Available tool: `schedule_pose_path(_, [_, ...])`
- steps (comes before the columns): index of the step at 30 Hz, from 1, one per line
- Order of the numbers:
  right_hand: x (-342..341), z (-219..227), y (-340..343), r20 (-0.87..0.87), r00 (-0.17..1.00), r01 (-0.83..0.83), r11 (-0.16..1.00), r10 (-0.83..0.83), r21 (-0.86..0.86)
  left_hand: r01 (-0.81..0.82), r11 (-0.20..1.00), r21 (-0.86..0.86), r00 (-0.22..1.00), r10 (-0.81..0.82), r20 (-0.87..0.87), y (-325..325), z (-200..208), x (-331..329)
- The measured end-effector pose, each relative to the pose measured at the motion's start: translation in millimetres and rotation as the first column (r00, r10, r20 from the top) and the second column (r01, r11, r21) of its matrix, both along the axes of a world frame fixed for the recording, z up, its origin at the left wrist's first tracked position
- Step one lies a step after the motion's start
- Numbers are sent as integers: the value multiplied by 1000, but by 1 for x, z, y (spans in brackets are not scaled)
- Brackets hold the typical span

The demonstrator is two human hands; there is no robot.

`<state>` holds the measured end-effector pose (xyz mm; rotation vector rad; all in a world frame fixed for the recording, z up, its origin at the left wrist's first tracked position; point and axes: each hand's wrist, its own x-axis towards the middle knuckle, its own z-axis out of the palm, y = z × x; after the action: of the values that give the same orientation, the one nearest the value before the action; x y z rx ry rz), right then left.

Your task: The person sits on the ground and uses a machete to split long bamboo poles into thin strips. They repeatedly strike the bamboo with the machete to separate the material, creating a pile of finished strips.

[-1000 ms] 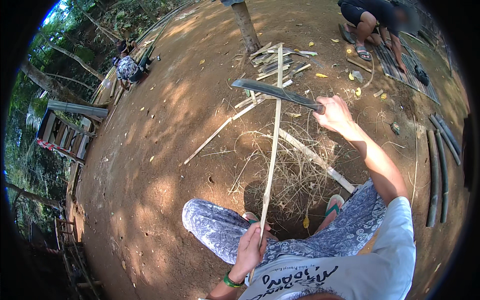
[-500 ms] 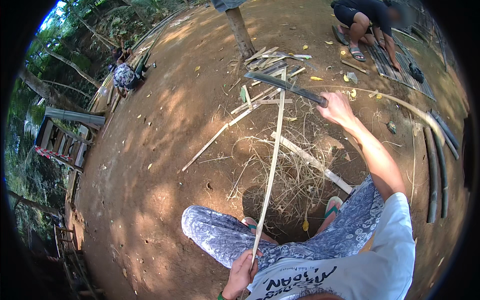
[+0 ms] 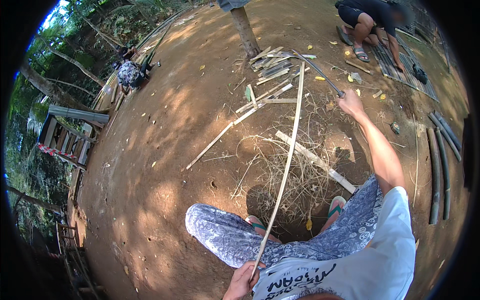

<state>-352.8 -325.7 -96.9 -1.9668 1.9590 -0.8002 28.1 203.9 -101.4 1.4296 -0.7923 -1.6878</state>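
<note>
My left hand (image 3: pixel 242 280) is closed round the near end of a long, pale bamboo strip (image 3: pixel 284 182), low by my lap. The strip slants up and away from me, its far end in front of the pile of cut pieces. In my right hand (image 3: pixel 351 104) is the handle of a machete (image 3: pixel 320 73), held out at arm's length. Its dark blade points up and to the left, seen nearly edge-on, to the right of the strip's far end. A tangle of thin shavings (image 3: pixel 300 167) lies on the ground beneath the strip.
Split bamboo pieces (image 3: pixel 274 65) are heaped by a tree trunk (image 3: pixel 245 32). A thick split length (image 3: pixel 315 160) crosses the shavings. Dark poles (image 3: pixel 434 175) lie at right. A person (image 3: pixel 372 25) crouches over a slatted bamboo panel (image 3: pixel 405 67); others (image 3: pixel 131 72) work far left.
The machete has come off the strip and turned, its blade now edge-on to the right of it. My right hand has shifted slightly right; the strip's far end has swung right.
</note>
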Motion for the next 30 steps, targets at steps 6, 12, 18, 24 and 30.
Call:
schedule_pose_path(6, [65,25,39,907,419,-359,924,32,133,-28,994,102,905,68,-420,-41,6,-1])
schedule_pose_path(12, [104,44,86,987,152,-515,856,52,34,169,982,-81,845,-187,-501,-83,5,-5])
schedule_pose_path(18, [100,45,87,862,451,-315,945,230,-87,183,981,-64,967,-191,-167,-133,19,-16])
schedule_pose_path(24, [101,45,107,583,723,-331,926,372,-180,106,979,-177,981,-132,-142,-175,37,-33])
schedule_pose_path(30, [127,36,162,88,710,-625,683,698,-379,-80,970,-228,956,10,-293,-213,50,-50])
